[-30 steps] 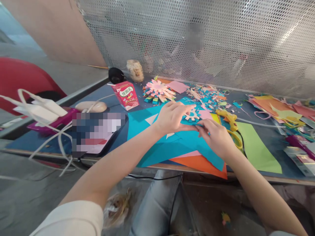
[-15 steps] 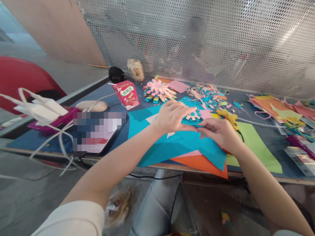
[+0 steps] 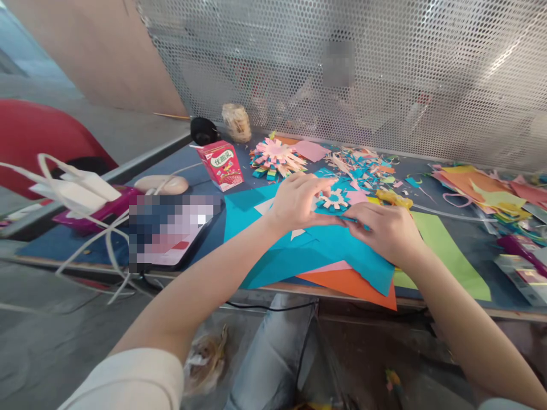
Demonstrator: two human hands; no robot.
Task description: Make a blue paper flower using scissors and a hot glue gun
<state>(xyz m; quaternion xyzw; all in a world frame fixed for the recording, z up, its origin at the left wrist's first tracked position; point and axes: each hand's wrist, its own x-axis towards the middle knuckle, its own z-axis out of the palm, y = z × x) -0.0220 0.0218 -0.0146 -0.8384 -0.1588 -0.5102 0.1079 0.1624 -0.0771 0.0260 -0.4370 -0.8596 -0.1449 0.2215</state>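
Observation:
My left hand holds the left side of a small layered paper flower, blue below with a white fringed top, its thumb underneath and fingers above. My right hand pinches at the flower's lower right edge, fingers pressed together. Beneath both hands lies a blue paper sheet. A larger pink, white and blue fringed flower sits behind my left hand. Partly hidden behind my right hand is a yellow glue gun.
A red drink carton, a phone or tablet and a power strip with white cables are at the left. Paper scraps lie at the back. Green and orange sheets reach the front edge.
My right hand has turned and shifted slightly along the small flower's edge, covering more of the glue gun. The fringed top shows a little more. My left hand keeps its hold.

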